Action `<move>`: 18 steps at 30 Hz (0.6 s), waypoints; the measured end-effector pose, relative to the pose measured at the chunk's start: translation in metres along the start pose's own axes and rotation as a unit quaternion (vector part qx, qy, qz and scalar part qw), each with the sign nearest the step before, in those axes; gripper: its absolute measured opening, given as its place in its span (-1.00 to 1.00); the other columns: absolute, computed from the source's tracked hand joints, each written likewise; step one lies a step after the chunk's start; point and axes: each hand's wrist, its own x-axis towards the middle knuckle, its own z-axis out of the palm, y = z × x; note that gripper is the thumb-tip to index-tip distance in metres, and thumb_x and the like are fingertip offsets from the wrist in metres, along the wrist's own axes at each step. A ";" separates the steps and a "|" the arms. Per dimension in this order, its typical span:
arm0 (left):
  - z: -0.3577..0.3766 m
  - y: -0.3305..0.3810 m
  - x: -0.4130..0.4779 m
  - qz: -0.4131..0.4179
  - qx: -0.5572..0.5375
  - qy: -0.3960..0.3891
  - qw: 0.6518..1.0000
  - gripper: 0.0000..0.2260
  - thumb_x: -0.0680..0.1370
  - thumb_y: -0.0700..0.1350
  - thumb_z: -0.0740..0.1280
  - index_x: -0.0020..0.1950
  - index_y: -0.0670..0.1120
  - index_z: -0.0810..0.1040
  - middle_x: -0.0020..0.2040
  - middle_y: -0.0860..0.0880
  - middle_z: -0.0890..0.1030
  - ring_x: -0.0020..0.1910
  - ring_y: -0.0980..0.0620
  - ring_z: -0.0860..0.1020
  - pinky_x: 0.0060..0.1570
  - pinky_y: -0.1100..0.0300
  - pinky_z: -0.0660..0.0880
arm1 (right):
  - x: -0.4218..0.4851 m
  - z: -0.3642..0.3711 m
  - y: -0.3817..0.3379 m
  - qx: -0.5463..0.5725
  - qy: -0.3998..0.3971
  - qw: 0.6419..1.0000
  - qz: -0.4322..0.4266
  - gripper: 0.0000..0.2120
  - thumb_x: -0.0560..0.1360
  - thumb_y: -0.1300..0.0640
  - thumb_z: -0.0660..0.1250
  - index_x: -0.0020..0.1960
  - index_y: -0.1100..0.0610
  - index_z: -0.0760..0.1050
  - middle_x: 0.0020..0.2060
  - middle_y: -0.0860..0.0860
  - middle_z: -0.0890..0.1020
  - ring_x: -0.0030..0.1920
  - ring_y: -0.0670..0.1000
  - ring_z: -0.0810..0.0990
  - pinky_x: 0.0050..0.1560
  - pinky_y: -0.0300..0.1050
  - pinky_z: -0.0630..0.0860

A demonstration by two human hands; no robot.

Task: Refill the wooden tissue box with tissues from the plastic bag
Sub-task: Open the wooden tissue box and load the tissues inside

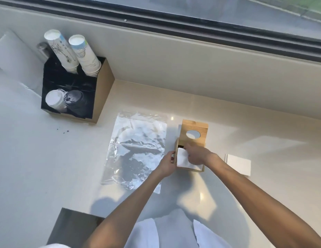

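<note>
The wooden tissue box (190,169) stands on the white counter, its lid (194,130) with a round hole raised at the back. White tissues (182,158) lie inside the box. My right hand (197,154) presses down on the tissues with bent fingers. My left hand (167,164) grips the box's left side. The clear plastic bag (136,147) lies flat and crumpled just left of the box.
A black and wooden cup holder (75,90) with paper cups and lids stands at the back left. A white square stack (238,164) lies right of the box. A window ledge (192,56) runs behind. A dark opening (73,228) lies near the front edge.
</note>
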 end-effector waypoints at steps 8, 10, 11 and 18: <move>0.001 -0.014 -0.002 0.004 -0.020 -0.001 1.000 -0.54 0.59 -0.35 0.16 0.49 -0.10 0.27 0.27 -0.13 0.49 0.07 0.02 0.49 -0.19 0.45 0.43 | 0.006 0.016 -0.018 -0.002 0.010 0.996 0.088 -0.64 0.54 0.22 0.08 0.33 0.17 0.33 0.18 0.12 0.55 0.15 0.17 0.55 -0.08 -0.08 0.37; 0.000 -0.015 -0.001 0.007 -0.019 0.000 1.000 -0.54 0.59 -0.35 0.17 0.48 -0.10 0.29 0.25 -0.12 0.51 0.06 0.02 0.50 -0.17 0.45 0.44 | 0.005 0.023 -0.022 -0.018 0.065 0.992 0.107 -0.66 0.52 0.22 0.12 0.29 0.15 0.36 0.21 0.12 0.55 0.20 0.17 0.53 0.05 -0.06 0.38; 0.000 -0.015 0.000 0.007 -0.018 -0.001 1.000 -0.53 0.58 -0.35 0.17 0.48 -0.10 0.28 0.25 -0.12 0.51 0.07 0.01 0.51 -0.16 0.43 0.45 | 0.003 0.026 -0.025 -0.028 0.082 0.989 0.120 -0.66 0.51 0.22 0.15 0.28 0.14 0.37 0.23 0.12 0.54 0.23 0.18 0.52 0.13 -0.04 0.37; 0.000 -0.013 -0.002 0.020 -0.017 0.001 1.000 -0.52 0.59 -0.38 0.17 0.49 -0.13 0.27 0.28 -0.19 0.51 0.06 -0.01 0.51 -0.14 0.43 0.45 | 0.008 0.047 -0.024 -0.035 0.139 0.982 0.123 -0.63 0.45 0.22 0.22 0.25 0.10 0.38 0.20 0.11 0.54 0.26 0.17 0.49 0.23 0.00 0.35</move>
